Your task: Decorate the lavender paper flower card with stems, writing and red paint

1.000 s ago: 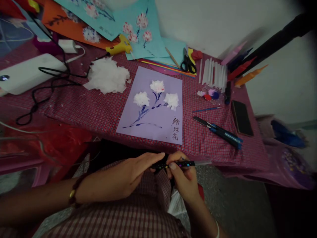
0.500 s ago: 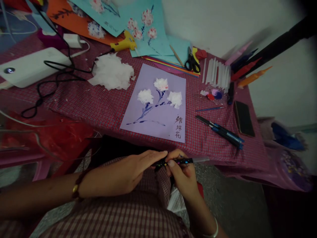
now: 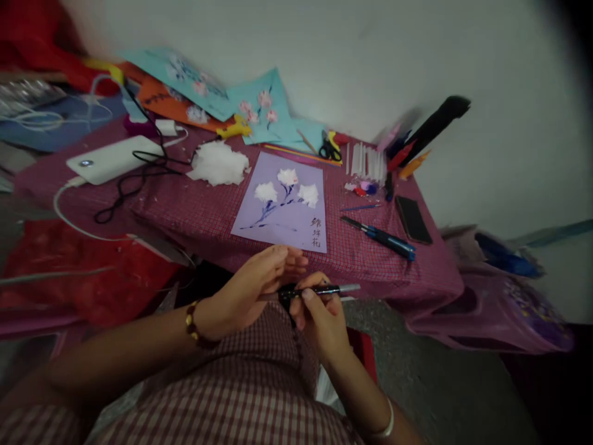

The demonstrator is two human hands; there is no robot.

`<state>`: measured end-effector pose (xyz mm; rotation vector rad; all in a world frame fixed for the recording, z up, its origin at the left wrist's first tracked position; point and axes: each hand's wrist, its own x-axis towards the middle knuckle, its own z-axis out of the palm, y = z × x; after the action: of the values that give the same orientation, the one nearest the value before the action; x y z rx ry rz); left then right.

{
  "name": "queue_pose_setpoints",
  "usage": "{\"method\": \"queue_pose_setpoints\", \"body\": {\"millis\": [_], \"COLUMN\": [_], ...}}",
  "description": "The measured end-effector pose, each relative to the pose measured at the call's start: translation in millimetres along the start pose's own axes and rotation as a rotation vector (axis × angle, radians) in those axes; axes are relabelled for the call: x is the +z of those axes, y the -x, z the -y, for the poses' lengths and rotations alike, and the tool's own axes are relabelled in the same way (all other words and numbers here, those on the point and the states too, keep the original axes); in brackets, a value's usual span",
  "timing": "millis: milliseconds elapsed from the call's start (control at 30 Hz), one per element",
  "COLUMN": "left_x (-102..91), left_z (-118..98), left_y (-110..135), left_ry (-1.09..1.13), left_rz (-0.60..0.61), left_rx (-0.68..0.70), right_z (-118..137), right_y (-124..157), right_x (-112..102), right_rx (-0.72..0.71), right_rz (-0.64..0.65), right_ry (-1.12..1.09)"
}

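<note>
Over my lap, just in front of the table edge, both hands meet on a dark pen (image 3: pixel 324 289) with a pale tip pointing right. My right hand (image 3: pixel 319 315) is closed round the pen's barrel. My left hand (image 3: pixel 259 287) touches the pen's left end, its fingers stretched forward; what the thumb side grips is hidden. Beyond them on the checked red cloth (image 3: pixel 194 213) lies a lilac sheet (image 3: pixel 282 213) with three white tissue flowers, blue painted stems and dark characters.
On the table: a pile of white tissue (image 3: pixel 217 164), black scissors (image 3: pixel 330 149), white sticks (image 3: pixel 365 162), blue pens (image 3: pixel 380 235), a dark phone (image 3: pixel 413 219), a white box (image 3: pixel 113 159) with black cable, a yellow glue gun (image 3: pixel 236 128), coloured papers behind. Red bag at left, purple bag at right.
The camera has lifted and pulled back, so the table looks smaller and more wall shows. My hands stay together on the pen; my left fingers have spread a little.
</note>
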<state>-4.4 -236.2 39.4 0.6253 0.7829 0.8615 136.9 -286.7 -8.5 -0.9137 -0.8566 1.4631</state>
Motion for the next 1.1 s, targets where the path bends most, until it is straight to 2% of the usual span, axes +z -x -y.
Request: {"method": "queue_pose_setpoints", "body": {"millis": [100, 200, 367, 467, 500, 533, 567, 633, 700, 767, 867, 933, 1100], "left_x": [16.8, 24.9, 24.4, 16.2, 10.9, 4.0, -4.7, -26.9, -52.2, -76.5, -103.7, -113.3, -114.3], "left_z": [-1, -2, -4, -21, -31, -42, -55, -81, -102, -118, -129, -132, -135], "left_y": [4, 7, 12, -4, -14, -26, -38, -59, -73, -77, -79, -83, -95], "left_ry": [0.006, 0.01, -0.018, -0.11, -0.148, -0.162, -0.158, -0.146, -0.115, -0.095, -0.075, -0.084, -0.074], "left_rz": [-0.028, 0.002, -0.016, 0.023, 0.054, 0.07, 0.039, 0.02, -0.068, -0.183, -0.328, -0.403, -0.455], "left_rx": [0.022, 0.045, 0.054, 0.025, 0.028, 0.09, 0.21, 0.348, 0.401, 0.456, 0.297, 0.224, 0.083], "right_z": [5, 7, 2, 13, 22, 33, 46, 73, 95, 110, 121, 128, 150], "right_y": [3, 5, 5, -13, -25, -40, -57, -98, -139, -176, -225, -257, -332], "right_x": [5, 10, 20, 20, 17, 12, 4, -18, -46, -73, -100, -111, -126], "right_rx": [-0.088, -0.167, -0.219, -0.194, -0.189, -0.199, -0.232, -0.342, -0.415, -0.417, -0.445, -0.445, -0.408], "right_rz": [-0.023, -0.025, -0.008, 0.044, 0.082, 0.093, 0.075, -0.048, -0.147, -0.176, -0.211, -0.219, -0.227], "right_ry": [0.015, 0.016, 0.063, 0.114, 0.151, 0.197, 0.246, 0.417, 0.744, 0.868, 1.043, 1.169, 1.388]}}
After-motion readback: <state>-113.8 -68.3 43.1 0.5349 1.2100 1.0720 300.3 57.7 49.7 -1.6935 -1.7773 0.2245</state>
